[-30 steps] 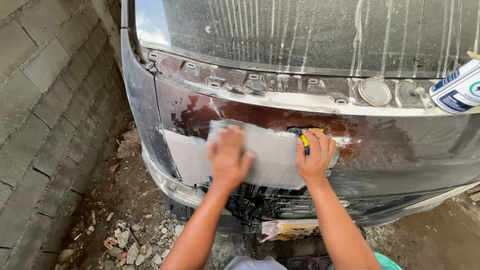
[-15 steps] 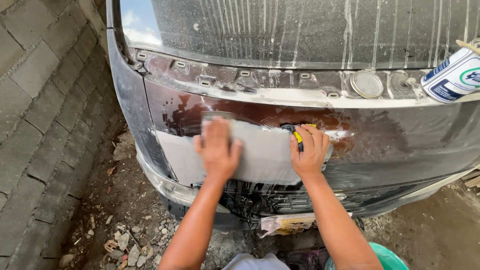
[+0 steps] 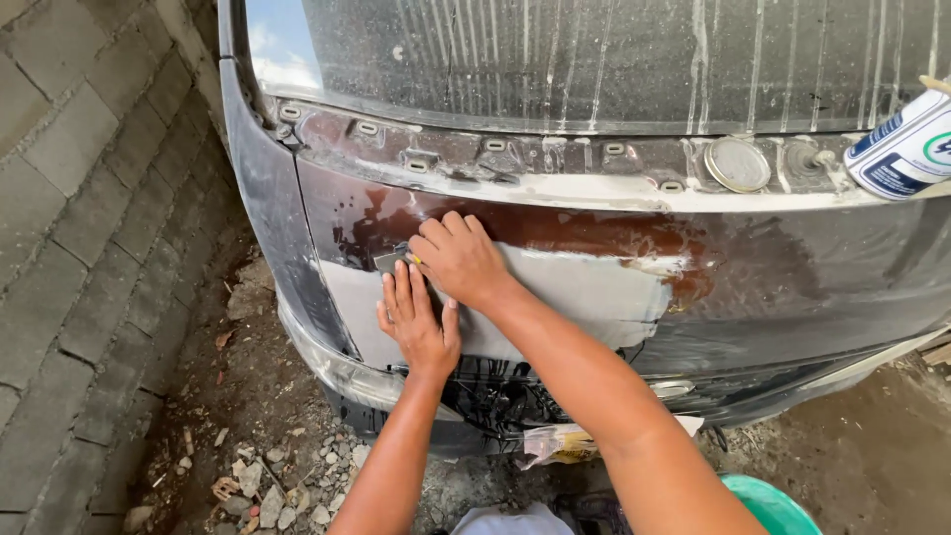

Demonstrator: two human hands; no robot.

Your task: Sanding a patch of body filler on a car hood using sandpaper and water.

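Pressing both hands against the wet rear panel (image 3: 792,297) of the dark car, we work at the left end of the grey sanded patch (image 3: 584,292). Our right hand (image 3: 458,260) crosses over from the right and curls around a small grey sanding block (image 3: 388,261), fingers bent over its top, a yellow edge just showing under the knuckles. Our left hand (image 3: 418,322) lies flat and spread on the panel just below it, at about six o'clock from the right hand, fingertips pointing toward twelve and nearly touching the block.

The block sits at about nine o'clock from the right hand's knuckles, poking out past them toward the car's left corner. Whether its long axis runs level or tilted we cannot tell, since most of it is covered. The grey patch has its long axis running three to nine o'clock across the panel, and almost all of it stretches away toward three o'clock from both hands. The right hand is the one on the block; the left is near but only bears on the panel.

A white and blue spray can (image 3: 906,149) rests well apart at about two o'clock, on the ledge under the streaked rear window (image 3: 594,50). A green bucket (image 3: 768,505) rim shows at about five o'clock, near our right forearm.
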